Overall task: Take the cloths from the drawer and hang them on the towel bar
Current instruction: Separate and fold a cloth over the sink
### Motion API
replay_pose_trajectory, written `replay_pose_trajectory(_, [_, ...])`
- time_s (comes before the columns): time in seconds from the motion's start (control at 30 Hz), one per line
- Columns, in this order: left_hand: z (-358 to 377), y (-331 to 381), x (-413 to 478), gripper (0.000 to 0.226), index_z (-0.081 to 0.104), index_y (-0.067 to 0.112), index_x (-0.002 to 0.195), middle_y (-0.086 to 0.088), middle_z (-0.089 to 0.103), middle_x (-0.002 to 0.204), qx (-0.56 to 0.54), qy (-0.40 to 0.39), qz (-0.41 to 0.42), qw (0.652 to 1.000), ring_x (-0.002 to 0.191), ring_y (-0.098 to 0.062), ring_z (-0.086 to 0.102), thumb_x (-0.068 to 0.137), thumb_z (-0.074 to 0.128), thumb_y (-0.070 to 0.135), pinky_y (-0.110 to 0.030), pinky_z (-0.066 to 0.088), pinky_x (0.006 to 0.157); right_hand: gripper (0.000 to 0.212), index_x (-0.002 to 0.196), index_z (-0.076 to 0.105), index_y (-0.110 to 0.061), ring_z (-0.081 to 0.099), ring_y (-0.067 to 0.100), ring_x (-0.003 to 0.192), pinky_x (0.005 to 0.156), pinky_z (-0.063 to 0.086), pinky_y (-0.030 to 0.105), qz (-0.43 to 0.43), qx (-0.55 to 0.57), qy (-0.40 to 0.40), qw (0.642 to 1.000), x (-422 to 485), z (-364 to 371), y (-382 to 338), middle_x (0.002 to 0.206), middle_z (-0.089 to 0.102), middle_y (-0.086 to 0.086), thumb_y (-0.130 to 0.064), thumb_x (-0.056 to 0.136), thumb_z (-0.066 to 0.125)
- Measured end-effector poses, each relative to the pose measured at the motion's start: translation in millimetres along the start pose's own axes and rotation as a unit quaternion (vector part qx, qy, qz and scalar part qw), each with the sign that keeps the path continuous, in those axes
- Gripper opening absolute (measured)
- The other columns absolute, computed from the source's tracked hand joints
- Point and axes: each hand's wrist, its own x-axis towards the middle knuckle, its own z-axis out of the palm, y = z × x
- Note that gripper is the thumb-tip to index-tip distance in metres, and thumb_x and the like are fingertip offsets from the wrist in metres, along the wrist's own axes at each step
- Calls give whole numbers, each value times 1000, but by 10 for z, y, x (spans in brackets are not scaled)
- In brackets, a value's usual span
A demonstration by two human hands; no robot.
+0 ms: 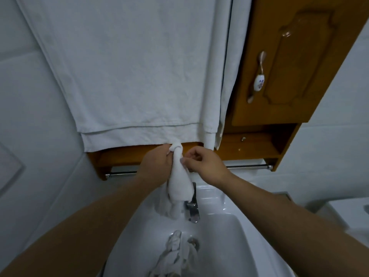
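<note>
In front of the towel bar, the left hand grips a white cloth by its bunched top. The right hand pinches it alongside.

white tiled wall, wooden cabinet, white sink, dim light

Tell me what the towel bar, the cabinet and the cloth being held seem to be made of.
Towel bar: likely metal, polished chrome-like finish; thin, silvery, with bright glints.
Cabinet: wood or wood-look board, glossy orange-brown varnish; the raised door panel reflects light.
Cloth: soft white fabric, perhaps cotton terry; matte, it bunches and droops limply.
</note>
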Motion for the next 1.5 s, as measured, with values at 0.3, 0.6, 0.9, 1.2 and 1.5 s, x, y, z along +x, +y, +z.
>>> replay_pose_trajectory(0.3, [-51, 67, 199, 21, 61, 8, 99, -7, 63, 91, -4, -3, 66, 998, 83, -22, 57, 104, 45, 21, -29, 36, 72, 8, 94, 66, -15, 59, 13, 76, 65, 43, 30, -46, -136, 49, 988, 150, -94, -118, 82, 65, -4, -18, 88, 62])
replay_pose_trajectory(0.6, [-89, 118, 278, 26, 58, 22, 116, 4, 63, 104, 27, -96, 7, 995, 96, -17, 59, 96, 56, 38, -28, 41, 76, 13, 88, 68, -18, 61, 13, 81, 64, 44, 25, -67, -150, 70, 984, 362, -371, -313, 85, 67, -6, -20, 91, 56])
replay_pose_trajectory(0.9, [-154, 366, 340, 35, 62, 26, 114, 8, 67, 101, -101, -104, -49, 988, 91, -9, 61, 87, 66, 48, -23, 47, 72, 21, 79, 71, -19, 63, 13, 79, 65, 47, 28, -54, -259, 6, 964, 570, -490, -637, 80, 69, -3, -40, 84, 73])
replay_pose_trajectory(1.2, [-247, 361, 379, 11, 72, 28, 98, 16, 68, 86, -134, -48, -85, 986, 85, 0, 60, 89, 68, 32, -10, 38, 70, 33, 69, 70, -19, 51, 7, 60, 56, 38, 23, -73, -258, -48, 962, 552, -613, -818, 64, 60, -5, -43, 91, 68])
replay_pose_trajectory(1.5, [-219, 410, 301, 17, 66, 20, 77, -1, 62, 68, -154, -52, -77, 984, 65, -12, 55, 87, 72, 32, -24, 42, 60, 31, 73, 71, -15, 46, -2, 50, 53, 34, 15, -74, -234, -93, 965, 432, -662, -807, 59, 56, -9, -36, 95, 64])
